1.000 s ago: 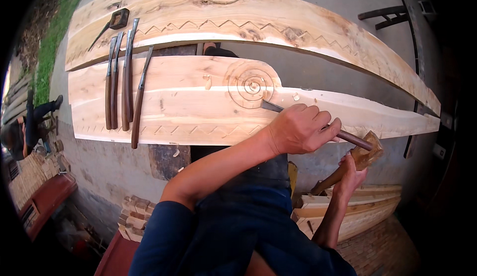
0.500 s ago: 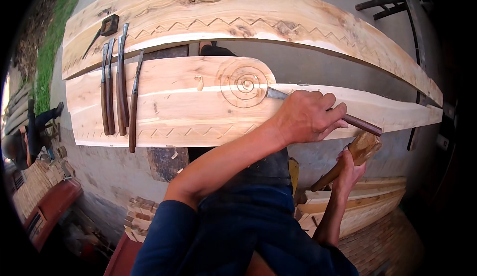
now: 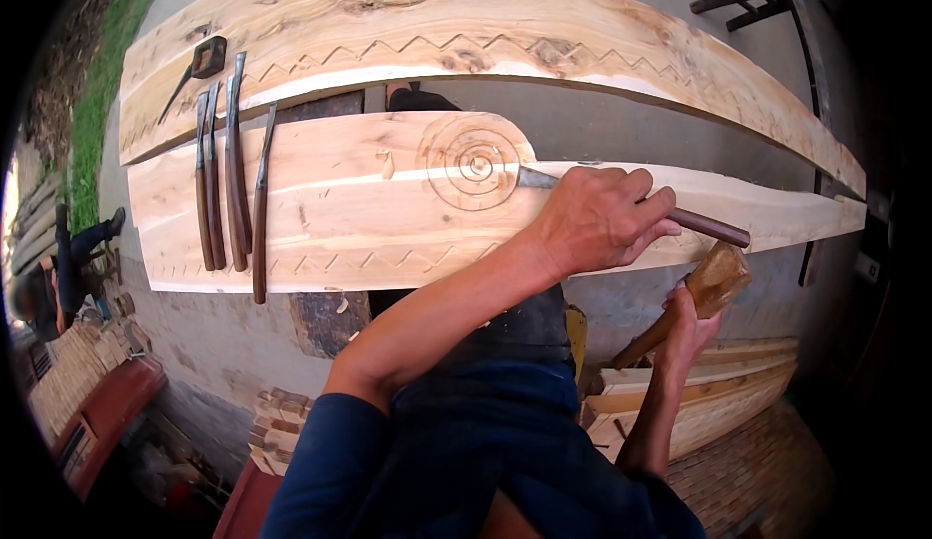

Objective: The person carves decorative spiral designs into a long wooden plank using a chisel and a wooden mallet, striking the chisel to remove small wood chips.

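My left hand (image 3: 602, 214) grips a wooden-handled chisel (image 3: 714, 229), whose blade lies at the right edge of a carved spiral (image 3: 472, 160) on the nearer pale plank (image 3: 359, 228). My right hand (image 3: 687, 325) is wrapped round a worn wooden mallet (image 3: 716, 277), its head just below the chisel handle's end. Several more chisels (image 3: 260, 228) lie across the left part of the nearer plank. A black ink-line tool (image 3: 209, 58) rests on the farther plank (image 3: 582, 15), which bears a spiral and a zigzag groove.
A dark wooden trestle (image 3: 752, 5) stands at the far right, and dark supports sit under the planks. Stacked boards (image 3: 718, 393) lie at the lower right, with piled wood blocks (image 3: 282, 422) at the lower left. Another person (image 3: 53, 286) is at the far left beside a red curved piece (image 3: 112, 408).
The chisel has moved slightly right and tilted less steeply, its blade now at the spiral's right edge. The mallet has moved a little apart from the handle's end. The view has shifted slightly.
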A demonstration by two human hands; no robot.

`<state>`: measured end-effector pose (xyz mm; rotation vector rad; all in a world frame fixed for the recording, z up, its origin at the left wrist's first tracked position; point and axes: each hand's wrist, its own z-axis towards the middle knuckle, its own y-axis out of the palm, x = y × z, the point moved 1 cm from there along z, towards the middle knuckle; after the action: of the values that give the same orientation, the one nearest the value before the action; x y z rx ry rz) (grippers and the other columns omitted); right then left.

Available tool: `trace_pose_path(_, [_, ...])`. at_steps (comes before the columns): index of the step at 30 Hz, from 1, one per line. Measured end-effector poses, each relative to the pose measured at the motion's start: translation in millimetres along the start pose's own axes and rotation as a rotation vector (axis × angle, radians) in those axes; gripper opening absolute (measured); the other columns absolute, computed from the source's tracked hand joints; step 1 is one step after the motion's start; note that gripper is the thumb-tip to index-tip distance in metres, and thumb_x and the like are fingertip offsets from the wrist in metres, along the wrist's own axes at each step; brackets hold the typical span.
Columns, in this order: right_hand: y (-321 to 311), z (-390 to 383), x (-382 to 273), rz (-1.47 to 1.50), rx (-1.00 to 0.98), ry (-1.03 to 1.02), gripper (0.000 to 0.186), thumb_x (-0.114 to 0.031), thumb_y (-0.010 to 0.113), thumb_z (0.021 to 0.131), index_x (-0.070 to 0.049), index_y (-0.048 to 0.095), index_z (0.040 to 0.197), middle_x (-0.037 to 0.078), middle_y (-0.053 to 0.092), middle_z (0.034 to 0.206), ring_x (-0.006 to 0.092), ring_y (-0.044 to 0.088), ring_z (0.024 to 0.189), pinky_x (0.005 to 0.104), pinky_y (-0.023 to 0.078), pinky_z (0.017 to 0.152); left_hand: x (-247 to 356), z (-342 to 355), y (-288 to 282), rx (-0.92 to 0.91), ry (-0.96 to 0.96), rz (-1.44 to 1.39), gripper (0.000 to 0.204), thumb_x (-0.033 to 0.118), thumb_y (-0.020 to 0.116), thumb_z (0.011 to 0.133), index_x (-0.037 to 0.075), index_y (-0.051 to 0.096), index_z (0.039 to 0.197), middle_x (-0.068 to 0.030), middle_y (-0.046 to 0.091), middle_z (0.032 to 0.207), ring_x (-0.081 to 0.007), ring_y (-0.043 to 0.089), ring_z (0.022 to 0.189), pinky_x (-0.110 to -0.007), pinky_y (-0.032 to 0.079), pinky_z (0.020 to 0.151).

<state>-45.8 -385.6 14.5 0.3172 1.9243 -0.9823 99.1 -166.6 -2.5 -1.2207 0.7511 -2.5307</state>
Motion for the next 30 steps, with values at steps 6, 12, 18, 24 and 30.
trace_pose_path(6, [-12.8,22.0,-32.8,0.029,0.078,-0.134,0.030,-0.006,0.079,0.092,0.002,0.066,0.119,0.008,0.069,0.098,0.0172,0.065,0.080,0.0330,0.054,0.075,0.5,4.0,-0.3,0.013,-0.013,0.019,0.028,0.042,0.083,0.096,0.017,0.073,0.104,-0.0030,0.056,0.079,-0.0228,0.065,0.063,-0.039,0.049,0.053])
trace_pose_path(12, [-2.9,49.4,-78.6,-0.091,0.047,-0.252,0.044,-0.009,0.079,0.093,0.002,0.063,0.132,0.008,0.070,0.100,0.0143,0.064,0.078,0.0307,0.054,0.073,-1.6,3.6,3.0,0.041,-0.037,0.004,0.028,0.039,0.085,0.094,0.017,0.071,0.101,-0.0034,0.056,0.079,-0.0241,0.065,0.064,-0.041,0.048,0.054])
trace_pose_path(18, [-4.4,60.5,-81.9,-0.239,-0.009,-0.250,0.049,-0.008,0.078,0.090,0.000,0.063,0.136,0.005,0.067,0.093,0.0135,0.061,0.075,0.0302,0.052,0.070,-2.6,5.6,3.7,0.032,-0.083,-0.022,0.027,0.037,0.087,0.093,0.016,0.070,0.098,-0.0038,0.057,0.077,-0.0258,0.065,0.065,-0.043,0.048,0.054])
trace_pose_path(24, [-2.1,58.8,-72.6,-0.252,-0.094,-0.254,0.047,-0.012,0.078,0.090,0.000,0.064,0.132,0.005,0.067,0.093,0.0134,0.060,0.075,0.0309,0.051,0.069,-4.3,6.9,2.7,-0.006,-0.101,0.002,0.026,0.036,0.087,0.094,0.015,0.071,0.097,-0.0046,0.058,0.076,-0.0268,0.066,0.065,-0.043,0.049,0.055])
trace_pose_path(30, [1.9,57.5,-78.4,-0.277,-0.226,-0.257,0.040,-0.012,0.076,0.090,0.000,0.064,0.125,0.006,0.068,0.092,0.0134,0.060,0.075,0.0307,0.051,0.069,-5.2,7.1,6.7,-0.024,-0.134,0.012,0.026,0.036,0.086,0.094,0.015,0.072,0.096,-0.0050,0.060,0.077,-0.0280,0.068,0.067,-0.044,0.051,0.055])
